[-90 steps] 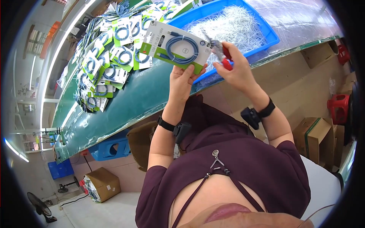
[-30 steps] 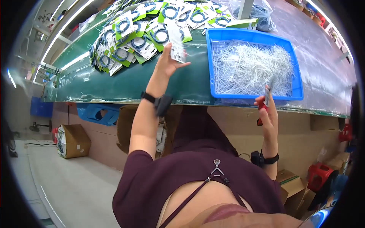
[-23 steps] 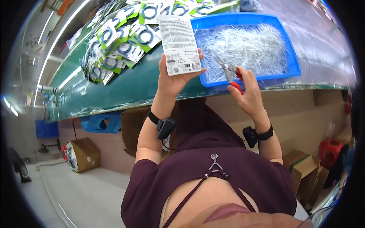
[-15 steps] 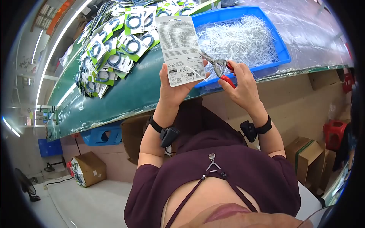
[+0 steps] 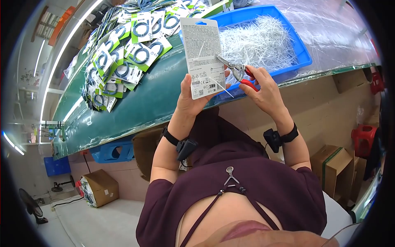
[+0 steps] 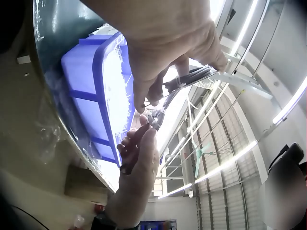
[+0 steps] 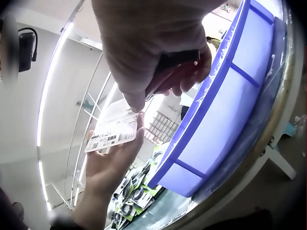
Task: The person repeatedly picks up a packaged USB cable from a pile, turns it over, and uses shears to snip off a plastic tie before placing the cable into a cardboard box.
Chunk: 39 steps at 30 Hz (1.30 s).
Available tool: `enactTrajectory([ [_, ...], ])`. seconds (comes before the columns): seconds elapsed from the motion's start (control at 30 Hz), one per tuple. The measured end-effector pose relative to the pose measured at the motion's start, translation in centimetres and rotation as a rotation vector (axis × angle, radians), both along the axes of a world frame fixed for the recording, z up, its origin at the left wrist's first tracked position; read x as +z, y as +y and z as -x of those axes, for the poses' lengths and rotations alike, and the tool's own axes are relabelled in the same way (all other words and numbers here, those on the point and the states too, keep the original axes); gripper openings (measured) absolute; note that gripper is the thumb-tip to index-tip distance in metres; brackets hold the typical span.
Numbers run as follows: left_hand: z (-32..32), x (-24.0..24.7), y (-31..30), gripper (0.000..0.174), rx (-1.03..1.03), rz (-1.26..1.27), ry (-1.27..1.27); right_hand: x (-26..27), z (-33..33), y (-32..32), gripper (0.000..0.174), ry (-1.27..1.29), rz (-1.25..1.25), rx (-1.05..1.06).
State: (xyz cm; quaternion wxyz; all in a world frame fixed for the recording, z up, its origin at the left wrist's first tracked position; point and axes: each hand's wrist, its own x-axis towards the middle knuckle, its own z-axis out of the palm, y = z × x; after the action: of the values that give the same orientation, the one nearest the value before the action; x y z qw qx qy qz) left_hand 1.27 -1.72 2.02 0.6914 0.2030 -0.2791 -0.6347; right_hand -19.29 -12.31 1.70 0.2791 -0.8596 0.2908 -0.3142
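Observation:
In the head view my left hand point(image 5: 191, 96) holds a carded USB cable point(image 5: 201, 37) upright by its lower end, its printed back facing me. Two thin white cable-tie tails point(image 5: 222, 88) stick out from that back. My right hand point(image 5: 266, 89) grips a pair of red-handled cutters point(image 5: 238, 73), the blades parted, their tips at the card's right edge. From the left wrist, the coiled grey-blue cable point(image 6: 192, 78) shows on the card's far side, near the left fingers. The right wrist view shows the card point(image 7: 115, 125) in the left hand point(image 7: 109, 165), below the right hand.
A blue tray point(image 5: 305, 51) full of cut white strips stands behind the cutters. To the left, many carded cables point(image 5: 140, 53) lie piled on the green table point(image 5: 152, 90). Cardboard boxes point(image 5: 335, 164) and a red stool point(image 5: 364, 138) stand at right on the floor.
The left hand has come from beside the pile to the middle, turning the card's back toward me. The right hand has brought the cutters from the tray's front edge to the card.

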Motion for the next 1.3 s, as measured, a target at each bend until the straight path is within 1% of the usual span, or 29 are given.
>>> enactTrajectory([
  [0.07, 0.1, 0.0, -0.4, 0.090, -0.014, 0.002, -0.007, -0.1, 0.2, -0.4, 0.052, 0.010, 0.035, -0.016],
  [0.17, 0.5, -0.2, -1.0, 0.084, -0.012, -0.027, -0.006, -0.3, 0.5, -0.6, 0.051, 0.032, 0.101, -0.040],
  [0.2, 0.6, -0.3, -1.1, 0.084, -0.016, -0.029, -0.006, -0.4, 0.5, -0.5, 0.051, 0.041, 0.049, -0.058],
  [0.27, 0.7, -0.4, -1.7, 0.078, 0.016, -0.054, -0.066, -0.7, 0.7, -0.4, 0.050, 0.058, -0.053, -0.096],
  [0.3, 0.9, -0.4, -1.9, 0.075, 0.031, -0.066, -0.096, -0.8, 0.8, -0.4, 0.050, 0.058, -0.053, -0.101],
  [0.33, 1.0, -0.5, -2.0, 0.075, 0.026, -0.067, -0.095, -1.1, 1.0, -0.4, 0.050, 0.021, -0.038, -0.091],
  [0.43, 1.4, -0.4, -2.2, 0.066, 0.050, -0.069, -0.057, -0.7, 1.1, -0.1, 0.050, -0.054, -0.012, -0.069],
  [0.57, 1.9, -1.0, -2.2, 0.064, 0.023, -0.125, 0.004, 0.4, 1.0, 0.3, 0.051, -0.121, 0.044, -0.031],
  [0.87, 2.2, -2.0, -2.2, 0.063, 0.010, -0.149, -0.024, -0.1, 0.6, 0.1, 0.051, -0.084, -0.020, -0.003],
  [1.0, 2.5, -1.6, -2.4, 0.066, 0.034, -0.163, -0.023, -1.1, 0.7, -0.1, 0.051, -0.080, -0.042, -0.016],
  [1.1, 2.6, -0.3, -3.0, 0.083, 0.041, -0.082, -0.055, -2.0, 1.3, -0.1, 0.052, -0.120, -0.047, -0.008],
  [1.13, 2.5, -0.2, -3.1, 0.083, 0.050, -0.087, -0.052, -2.1, 1.8, -0.2, 0.053, -0.085, 0.011, -0.011],
  [1.2, 2.3, 0.0, -3.3, 0.079, 0.063, -0.050, 0.031, -2.2, 2.6, 0.0, 0.055, -0.015, 0.126, -0.022],
  [1.23, 2.3, -0.1, -3.3, 0.077, 0.065, -0.030, 0.072, -2.1, 2.6, 0.2, 0.055, -0.012, 0.123, -0.020],
  [1.3, 2.5, -0.2, -3.3, 0.077, 0.059, -0.033, 0.074, -1.9, 2.8, 0.8, 0.056, -0.007, 0.136, -0.011],
])
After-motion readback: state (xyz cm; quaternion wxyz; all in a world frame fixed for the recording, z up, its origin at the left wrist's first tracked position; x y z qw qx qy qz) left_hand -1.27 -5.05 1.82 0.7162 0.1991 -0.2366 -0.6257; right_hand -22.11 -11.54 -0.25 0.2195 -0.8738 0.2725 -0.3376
